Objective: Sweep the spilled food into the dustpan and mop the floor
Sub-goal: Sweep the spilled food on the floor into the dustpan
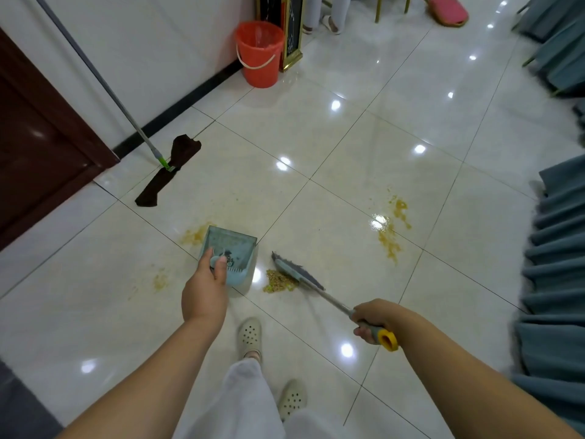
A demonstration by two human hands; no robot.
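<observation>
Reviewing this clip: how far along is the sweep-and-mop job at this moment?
Early. Done: loose food is gathered into a small pile beside the dustpan. In hand: the left hand holds the dustpan, the right hand grips the brush against the pile. Left: sweeping the pile in, the yellow smears and, and all mopping; the mop stands unused by the wall.

Head-worn view, down at floor [316, 137]

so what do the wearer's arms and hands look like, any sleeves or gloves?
Both forearms are bare to the frame edge: no sleeves in view. Left hand and right hand wear no gloves; no rings, watch or bracelets show. Below: white trousers and cream perforated clogs.
</observation>
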